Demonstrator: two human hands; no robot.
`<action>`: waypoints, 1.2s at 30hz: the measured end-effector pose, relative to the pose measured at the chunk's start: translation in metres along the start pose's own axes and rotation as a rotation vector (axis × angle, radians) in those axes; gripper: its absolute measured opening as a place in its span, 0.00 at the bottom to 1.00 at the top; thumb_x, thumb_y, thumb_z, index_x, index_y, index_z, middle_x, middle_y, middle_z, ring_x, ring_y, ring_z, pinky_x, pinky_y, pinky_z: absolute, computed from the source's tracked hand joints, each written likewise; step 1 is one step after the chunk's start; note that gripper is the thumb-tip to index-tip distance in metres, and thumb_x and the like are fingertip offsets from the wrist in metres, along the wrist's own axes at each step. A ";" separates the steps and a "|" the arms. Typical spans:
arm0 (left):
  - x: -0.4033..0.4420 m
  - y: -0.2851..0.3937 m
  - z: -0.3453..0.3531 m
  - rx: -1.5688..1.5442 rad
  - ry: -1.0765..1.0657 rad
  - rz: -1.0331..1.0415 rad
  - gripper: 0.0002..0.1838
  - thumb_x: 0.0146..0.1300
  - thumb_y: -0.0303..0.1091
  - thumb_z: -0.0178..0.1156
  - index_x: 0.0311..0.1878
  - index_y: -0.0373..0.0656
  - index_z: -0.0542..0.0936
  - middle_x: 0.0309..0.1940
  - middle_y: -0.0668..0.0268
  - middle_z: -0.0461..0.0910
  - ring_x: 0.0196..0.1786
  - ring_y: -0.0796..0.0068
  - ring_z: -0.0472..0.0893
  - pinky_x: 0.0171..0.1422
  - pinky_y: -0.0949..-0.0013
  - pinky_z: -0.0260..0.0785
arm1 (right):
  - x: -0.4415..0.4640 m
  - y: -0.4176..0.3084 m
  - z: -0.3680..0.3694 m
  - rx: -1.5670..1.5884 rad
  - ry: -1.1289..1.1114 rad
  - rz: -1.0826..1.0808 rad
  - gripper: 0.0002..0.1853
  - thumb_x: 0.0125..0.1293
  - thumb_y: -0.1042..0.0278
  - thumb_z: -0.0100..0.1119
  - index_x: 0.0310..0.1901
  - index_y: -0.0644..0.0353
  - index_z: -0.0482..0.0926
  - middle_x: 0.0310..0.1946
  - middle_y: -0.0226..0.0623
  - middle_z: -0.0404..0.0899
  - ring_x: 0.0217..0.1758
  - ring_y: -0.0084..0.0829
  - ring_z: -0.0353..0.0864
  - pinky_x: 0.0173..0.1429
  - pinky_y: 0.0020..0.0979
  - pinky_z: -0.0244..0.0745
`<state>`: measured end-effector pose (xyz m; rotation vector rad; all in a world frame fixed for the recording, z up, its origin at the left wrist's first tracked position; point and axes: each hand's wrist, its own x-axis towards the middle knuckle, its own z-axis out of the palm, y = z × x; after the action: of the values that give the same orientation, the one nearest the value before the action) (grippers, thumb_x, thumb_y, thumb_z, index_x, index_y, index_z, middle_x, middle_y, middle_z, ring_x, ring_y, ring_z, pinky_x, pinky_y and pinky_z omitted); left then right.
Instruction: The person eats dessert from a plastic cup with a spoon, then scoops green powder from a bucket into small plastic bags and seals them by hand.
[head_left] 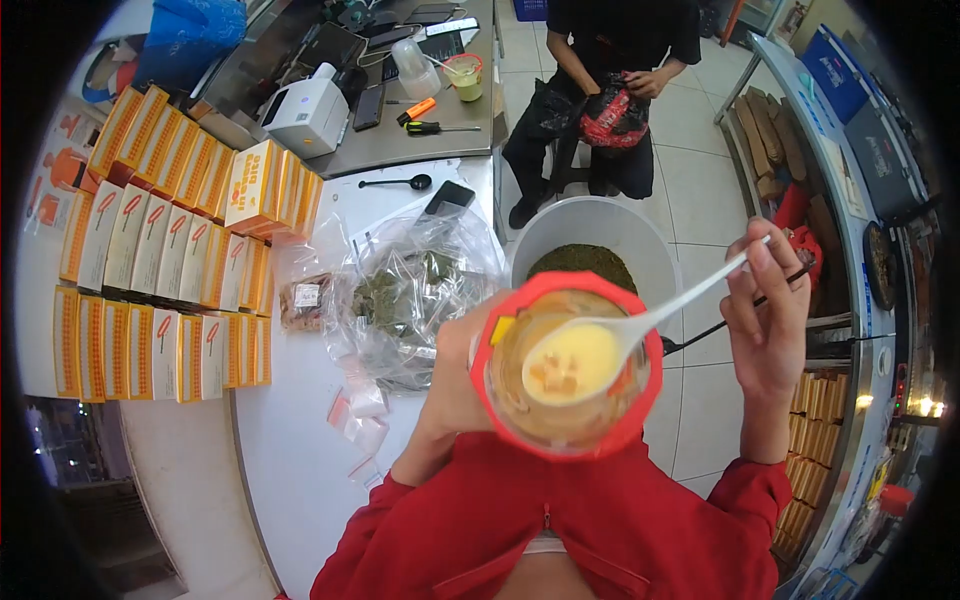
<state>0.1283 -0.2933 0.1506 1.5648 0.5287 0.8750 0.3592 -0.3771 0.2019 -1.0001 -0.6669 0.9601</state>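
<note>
My left hand (455, 375) is wrapped round a clear cup with a red rim (574, 448), held close in front of my chest. In my right hand (768, 325), the fingers pinch the handle of a white spoon (675, 303). Its bowl is over the cup and carries a pale yellow, creamy liquid (572, 358) with small light-brown bits. The cup's contents are partly hidden under the spoon. A thin black handle (735, 318) runs behind my right fingers; I cannot tell whether they hold it.
Behind the cup stands a large whitish tub (640, 235) with dark green material. On the table to the left lie a clear plastic bag of green leafy stuff (400, 300), a black spoon (398, 183) and stacked orange-and-white boxes (150, 240). A person in black (620, 60) sits opposite, handling a black-and-red bag (612, 115).
</note>
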 end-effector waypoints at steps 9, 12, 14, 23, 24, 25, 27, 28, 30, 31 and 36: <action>-0.015 0.021 0.012 -0.135 -0.258 0.122 0.23 0.44 0.34 0.68 0.44 0.33 0.76 0.40 0.53 0.79 0.41 0.60 0.81 0.44 0.67 0.74 | -0.006 -0.038 0.005 0.151 -0.254 -0.067 0.11 0.66 0.68 0.48 0.47 0.62 0.67 0.26 0.36 0.73 0.07 0.09 0.53 0.10 0.12 0.49; -0.017 0.023 0.011 -0.156 -0.269 0.147 0.22 0.46 0.33 0.67 0.44 0.33 0.76 0.40 0.53 0.79 0.41 0.60 0.81 0.44 0.67 0.74 | -0.006 -0.045 0.004 0.141 -0.390 -0.097 0.11 0.67 0.65 0.48 0.47 0.59 0.65 0.27 0.38 0.73 0.07 0.11 0.59 0.10 0.12 0.55; -0.017 0.023 0.011 -0.199 -0.304 0.157 0.23 0.45 0.35 0.66 0.44 0.32 0.76 0.40 0.52 0.79 0.41 0.59 0.81 0.42 0.67 0.75 | -0.005 -0.049 0.007 0.128 -0.462 -0.106 0.11 0.67 0.63 0.49 0.46 0.58 0.64 0.27 0.38 0.73 0.08 0.13 0.64 0.11 0.12 0.58; -0.015 0.020 0.013 -0.295 -0.379 0.129 0.27 0.42 0.41 0.65 0.44 0.30 0.76 0.41 0.49 0.79 0.42 0.57 0.81 0.42 0.67 0.75 | 0.005 -0.054 0.027 0.082 -0.686 -0.100 0.08 0.67 0.67 0.49 0.45 0.55 0.65 0.21 0.31 0.71 0.06 0.17 0.63 0.12 0.18 0.57; -0.015 0.020 0.013 -0.299 -0.382 0.127 0.27 0.41 0.41 0.65 0.43 0.30 0.76 0.41 0.48 0.79 0.41 0.57 0.81 0.42 0.67 0.75 | 0.006 -0.054 0.027 0.080 -0.692 -0.113 0.08 0.67 0.67 0.49 0.45 0.56 0.65 0.21 0.31 0.70 0.06 0.17 0.63 0.11 0.18 0.57; -0.015 0.021 0.013 -0.301 -0.382 0.120 0.27 0.42 0.40 0.65 0.43 0.30 0.76 0.41 0.48 0.79 0.42 0.57 0.81 0.43 0.67 0.75 | 0.008 -0.055 0.026 0.079 -0.699 -0.125 0.08 0.67 0.67 0.49 0.45 0.56 0.65 0.21 0.31 0.70 0.06 0.17 0.63 0.11 0.18 0.56; -0.014 0.023 0.015 -0.307 -0.381 0.101 0.26 0.42 0.39 0.66 0.42 0.30 0.76 0.40 0.49 0.79 0.42 0.57 0.81 0.44 0.67 0.74 | 0.010 -0.059 0.022 0.130 -0.718 -0.018 0.07 0.68 0.67 0.46 0.45 0.57 0.65 0.21 0.32 0.69 0.05 0.16 0.62 0.10 0.17 0.54; -0.014 0.025 0.015 -0.310 -0.379 0.093 0.25 0.42 0.38 0.66 0.42 0.30 0.76 0.40 0.49 0.79 0.42 0.56 0.81 0.45 0.67 0.74 | 0.011 -0.060 0.020 0.147 -0.723 0.019 0.07 0.69 0.67 0.46 0.45 0.57 0.64 0.21 0.32 0.69 0.05 0.16 0.62 0.09 0.17 0.54; -0.013 0.027 0.016 -0.314 -0.372 0.080 0.25 0.42 0.37 0.67 0.42 0.29 0.77 0.40 0.49 0.79 0.42 0.56 0.81 0.46 0.67 0.74 | 0.014 -0.059 0.016 0.133 -0.733 -0.039 0.07 0.70 0.67 0.42 0.46 0.58 0.64 0.23 0.33 0.69 0.05 0.17 0.61 0.09 0.16 0.53; -0.011 0.029 0.016 -0.322 -0.383 0.070 0.25 0.42 0.37 0.67 0.42 0.30 0.77 0.40 0.49 0.78 0.42 0.56 0.81 0.46 0.67 0.74 | 0.016 -0.059 0.014 0.118 -0.745 -0.065 0.08 0.71 0.66 0.40 0.47 0.58 0.64 0.23 0.33 0.68 0.05 0.17 0.60 0.09 0.16 0.53; -0.012 0.021 0.016 -0.274 -0.427 0.045 0.27 0.39 0.38 0.69 0.42 0.29 0.77 0.40 0.49 0.78 0.42 0.58 0.81 0.47 0.67 0.73 | 0.020 -0.056 0.004 0.103 -0.575 -0.122 0.09 0.71 0.66 0.38 0.48 0.59 0.63 0.23 0.32 0.65 0.08 0.14 0.60 0.12 0.15 0.54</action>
<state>0.1301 -0.3162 0.1684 1.4571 0.0634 0.5919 0.3840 -0.3699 0.2554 -0.5784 -1.1292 1.1702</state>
